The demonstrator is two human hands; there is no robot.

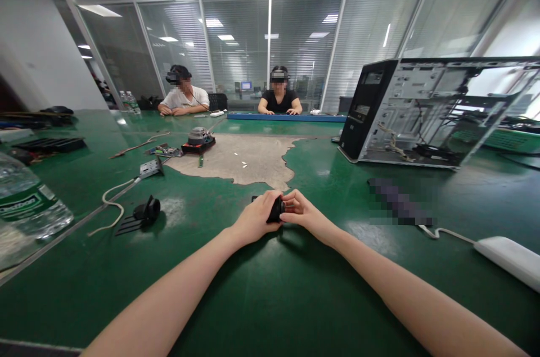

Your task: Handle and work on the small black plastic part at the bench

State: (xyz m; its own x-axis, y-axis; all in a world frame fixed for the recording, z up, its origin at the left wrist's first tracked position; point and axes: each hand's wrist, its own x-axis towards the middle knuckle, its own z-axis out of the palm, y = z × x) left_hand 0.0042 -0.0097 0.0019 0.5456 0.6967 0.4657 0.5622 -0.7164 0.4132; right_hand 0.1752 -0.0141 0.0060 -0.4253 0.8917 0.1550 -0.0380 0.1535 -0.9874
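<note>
A small black plastic part [276, 211] is held between my two hands just above the green table, near the middle of the view. My left hand [258, 216] wraps around it from the left, the thumb low and the fingers over the top. From the right, the fingertips of my right hand [301, 209] grip a rounded end of the part. Much of it is hidden by my fingers, so its exact kind cannot be made out. To the left on the table lies another black part [147, 209], with a round end and a slotted bracket.
An open computer case [367, 115] stands at the right. A white power strip [510, 258] and a blurred dark slab [399, 202] lie nearer. A heatsink fan [199, 139] sits ahead left; a water bottle [29, 199] stands far left. Two people sit across the table.
</note>
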